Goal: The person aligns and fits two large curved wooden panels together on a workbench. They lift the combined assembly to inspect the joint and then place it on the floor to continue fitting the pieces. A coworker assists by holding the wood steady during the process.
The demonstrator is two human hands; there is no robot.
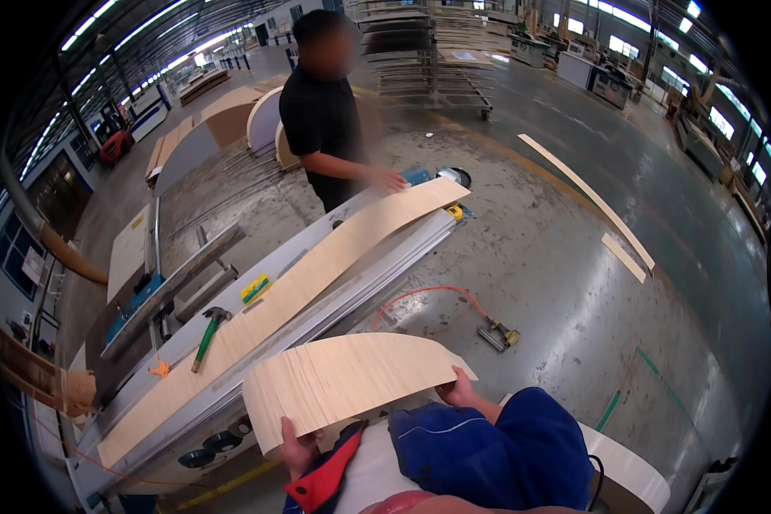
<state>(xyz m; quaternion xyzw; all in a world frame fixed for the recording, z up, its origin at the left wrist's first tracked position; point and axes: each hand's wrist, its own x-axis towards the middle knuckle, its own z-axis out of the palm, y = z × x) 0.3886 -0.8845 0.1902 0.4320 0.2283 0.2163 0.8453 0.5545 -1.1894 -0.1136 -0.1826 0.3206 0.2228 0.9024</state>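
Thin, curved, pale wood-grain sheet (351,381): held up in front of you, on the near side of the long grey metal table (377,272). Looks light, springy, fairly smooth; might crack if over-bent. Best held by the edges, near both ends. Your left hand (298,446) is closed on its near-left edge; your right hand (457,390) pinches the right end. Beyond: long pale wood strip (291,295) on the table, green-handled hammer (204,345) at its far edge.
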